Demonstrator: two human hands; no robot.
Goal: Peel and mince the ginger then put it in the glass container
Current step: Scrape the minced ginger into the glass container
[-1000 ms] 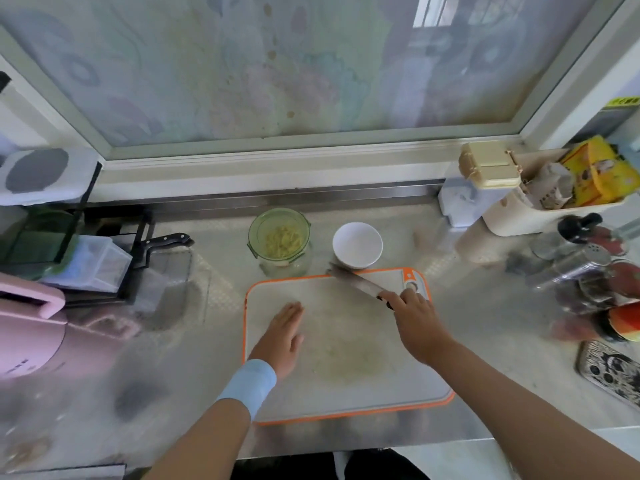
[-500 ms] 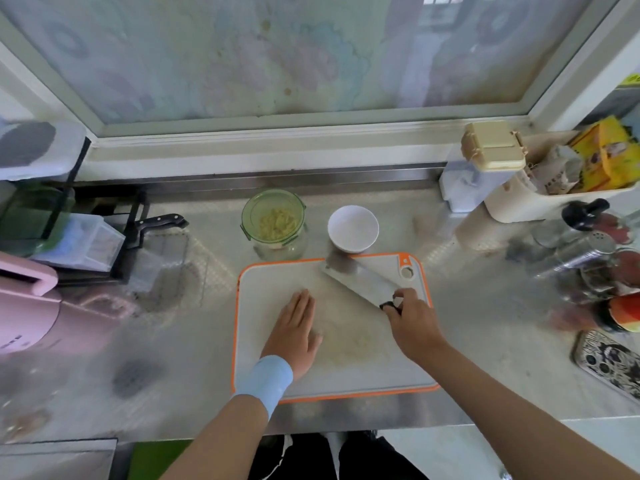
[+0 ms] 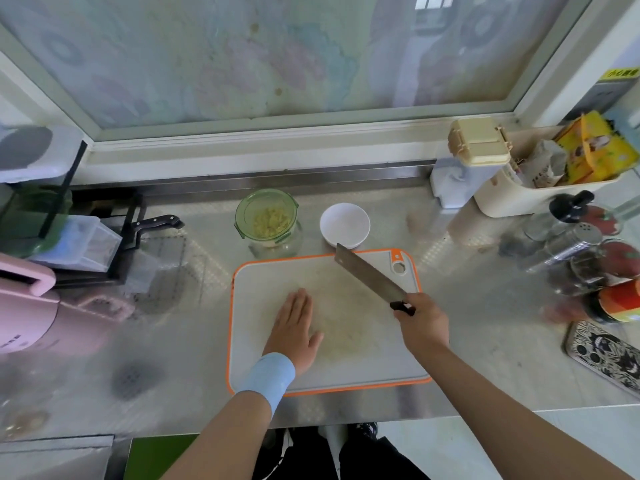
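Sitting as a pale yellow, crumbly heap, the minced ginger (image 3: 270, 222) fills the bottom of the round glass container (image 3: 277, 245), which has a translucent green rim and stands open on the counter just beyond the far left edge of the cutting board (image 3: 363, 362). That board is a white rectangle with rounded corners, an orange border and a hanging hole at its far right corner; a faint yellowish smear (image 3: 343, 337) stains its middle.

The left hand (image 3: 294, 327) lies palm down on the board, fingers straight and pressed together, thumb angled out toward the smear. A light blue wristband (image 3: 268, 377) wraps the wrist.

The right hand (image 3: 420, 323) curls around the black handle of a cleaver (image 3: 369, 273). Its flat, rectangular steel blade slants over the board's far right part, with the squared end pointing at a small white bowl (image 3: 344, 225). Whether the edge touches the board cannot be told. The round, smooth bowl sits just beside the glass container, near the board's far edge.

All of this rests on a stainless-steel counter (image 3: 173, 341) with a fine embossed pattern. At left stand a glossy pink appliance (image 3: 24, 317) and a black-handled knife (image 3: 157, 223) on a dark rack. At right are clustered glass spice jars (image 3: 581, 251), a cream tub (image 3: 540, 199) stuffed with packets, and a phone (image 3: 606, 355) in a patterned case.
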